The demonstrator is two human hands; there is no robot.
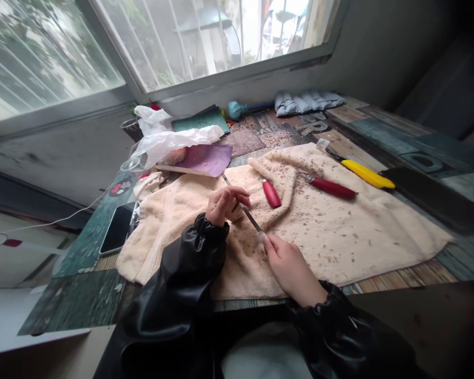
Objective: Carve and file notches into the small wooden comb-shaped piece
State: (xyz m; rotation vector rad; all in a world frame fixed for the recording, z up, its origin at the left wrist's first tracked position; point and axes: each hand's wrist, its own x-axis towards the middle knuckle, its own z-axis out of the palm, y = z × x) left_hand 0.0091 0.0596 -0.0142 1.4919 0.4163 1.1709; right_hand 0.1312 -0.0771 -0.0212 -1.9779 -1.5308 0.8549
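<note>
My right hand (286, 263) is closed round the handle of a slim grey metal file (252, 218). The file slants up and left, its blade passing across my left hand (223, 205). The left fingers are curled round a small pale wooden piece (234, 212), mostly hidden by them, and the blade lies against or just over it. Under both hands spreads a cream towel (174, 231) strewn with wood shavings. A short red handle (271, 195) lies on the towel right of my left hand. Further right is a red-handled carving tool (332, 188).
A yellow-handled cutter (367, 173) lies at the towel's right edge. Purple sandpaper (211, 159) and a white plastic bag (177, 142) are behind my hands. A phone (118, 229) rests on the left of the table. A blue-grey padded bundle (308, 102) sits near the window.
</note>
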